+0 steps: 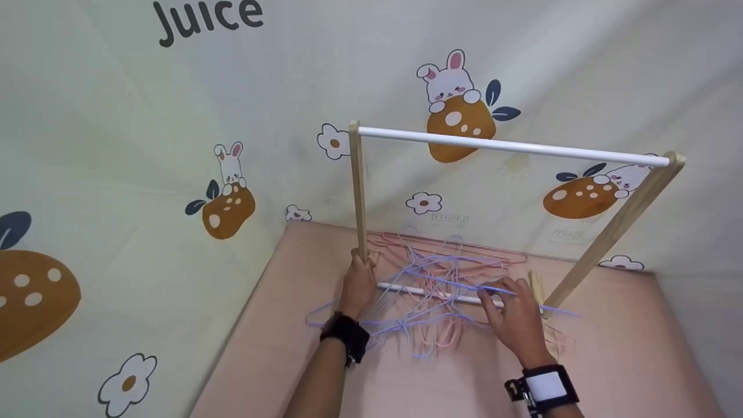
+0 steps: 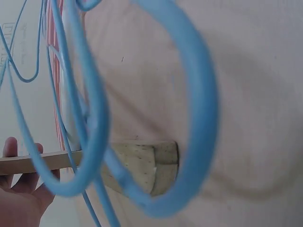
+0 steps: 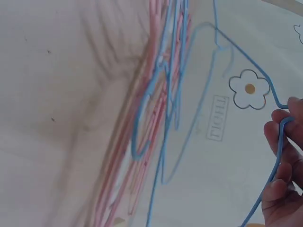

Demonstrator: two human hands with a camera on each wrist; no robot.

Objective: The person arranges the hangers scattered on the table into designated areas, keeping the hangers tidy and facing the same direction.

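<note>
A rack with wooden side posts point(image 1: 359, 191) and a white top rod point(image 1: 514, 146) stands on the pink surface. Low on its left post, my left hand point(image 1: 357, 284) grips the wood; the left wrist view shows fingers around the post point(image 2: 52, 161) above its wooden foot point(image 2: 163, 161). My right hand point(image 1: 516, 316) pinches a blue clothes hanger point(image 1: 441, 280) held across the rack's lower part. In the right wrist view, fingertips point(image 3: 272, 189) hold that hanger's bent wire point(image 3: 278, 151). Tangled blue hangers point(image 1: 400, 323) and pink hangers point(image 1: 447, 334) lie around the lower white rod point(image 1: 400, 288).
More pink hangers point(image 1: 487, 254) lie toward the back wall. Printed cloth point(image 1: 278, 87) with rabbits and flowers encloses the back and sides. The right post point(image 1: 615, 232) slants down to a wooden foot point(image 1: 536, 284). Blurred blue wire point(image 2: 203, 94) looms close in the left wrist view.
</note>
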